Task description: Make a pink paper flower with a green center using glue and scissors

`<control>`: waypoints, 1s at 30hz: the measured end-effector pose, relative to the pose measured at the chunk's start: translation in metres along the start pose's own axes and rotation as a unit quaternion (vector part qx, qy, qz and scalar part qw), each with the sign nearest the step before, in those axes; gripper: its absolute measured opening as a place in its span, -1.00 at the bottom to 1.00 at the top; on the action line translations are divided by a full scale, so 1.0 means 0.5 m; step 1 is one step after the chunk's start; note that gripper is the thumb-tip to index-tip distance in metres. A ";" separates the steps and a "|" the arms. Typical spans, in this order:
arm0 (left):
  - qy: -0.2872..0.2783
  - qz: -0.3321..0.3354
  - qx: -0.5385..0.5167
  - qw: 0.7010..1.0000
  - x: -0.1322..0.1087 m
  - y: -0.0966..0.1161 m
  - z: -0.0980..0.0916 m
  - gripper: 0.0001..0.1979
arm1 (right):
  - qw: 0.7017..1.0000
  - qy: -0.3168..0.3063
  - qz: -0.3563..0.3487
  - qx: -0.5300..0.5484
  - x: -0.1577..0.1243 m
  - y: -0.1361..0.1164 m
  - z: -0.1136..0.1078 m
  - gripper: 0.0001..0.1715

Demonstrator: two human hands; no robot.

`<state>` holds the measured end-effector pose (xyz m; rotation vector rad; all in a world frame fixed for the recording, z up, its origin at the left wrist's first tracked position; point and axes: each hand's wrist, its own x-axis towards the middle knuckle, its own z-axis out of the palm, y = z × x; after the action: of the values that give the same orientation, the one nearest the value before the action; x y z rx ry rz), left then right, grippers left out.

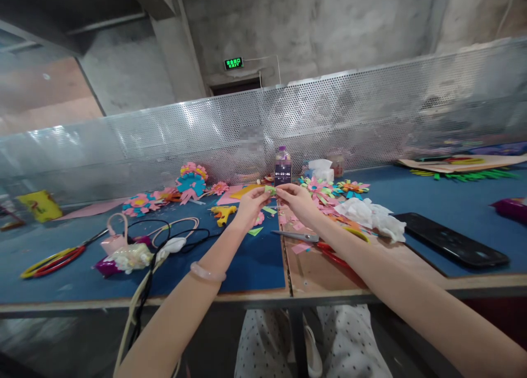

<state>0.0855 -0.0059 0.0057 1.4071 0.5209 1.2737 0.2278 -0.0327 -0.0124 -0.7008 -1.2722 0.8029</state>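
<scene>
Both my hands meet at the middle of the table, pinching a small piece of green paper (270, 189) between them. My left hand (252, 203) holds its left side, with the fingers closed. From the right, my right hand (297, 200) grips the other side with thumb and forefinger. Below my left hand lies a yellow glue gun (223, 215). Scissors (300, 236) with red handles lie under my right forearm, among pink paper scraps (293, 222). A green paper scrap (255, 232) rests on the blue mat beneath the hands.
Paper flowers (191, 181) stand at the back left, and more paper flowers (318, 188) at the back right. A phone timer (282, 174) leans on a bottle (282, 153). Crumpled tissue (370, 215) and a black phone (450, 240) lie right. Cables (164, 236) cross the left side.
</scene>
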 end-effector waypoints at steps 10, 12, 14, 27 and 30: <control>0.009 0.002 0.006 1.000 0.008 0.001 -0.007 -0.68 | 0.997 -0.073 0.015 0.034 0.001 0.001 -0.005 -0.61; 0.008 0.009 0.014 1.000 0.007 0.002 -0.004 -0.69 | 0.997 -0.068 0.016 0.039 0.000 0.002 -0.004 -0.64; 0.008 0.021 0.024 0.999 0.005 0.003 -0.001 -0.69 | 0.998 -0.054 0.017 0.039 0.000 0.002 -0.004 -0.67; 0.039 0.078 0.077 0.993 -0.006 -0.004 0.017 -0.78 | 0.992 0.013 0.046 0.117 -0.001 0.002 0.006 -0.70; 0.053 0.081 0.082 0.992 -0.006 -0.009 0.018 -0.81 | 0.989 0.009 0.054 0.134 -0.004 -0.002 0.009 -0.68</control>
<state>0.0942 -0.0109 0.0024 1.5487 0.6044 1.4698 0.2233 -0.0347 -0.0117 -0.5614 -1.0907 1.0328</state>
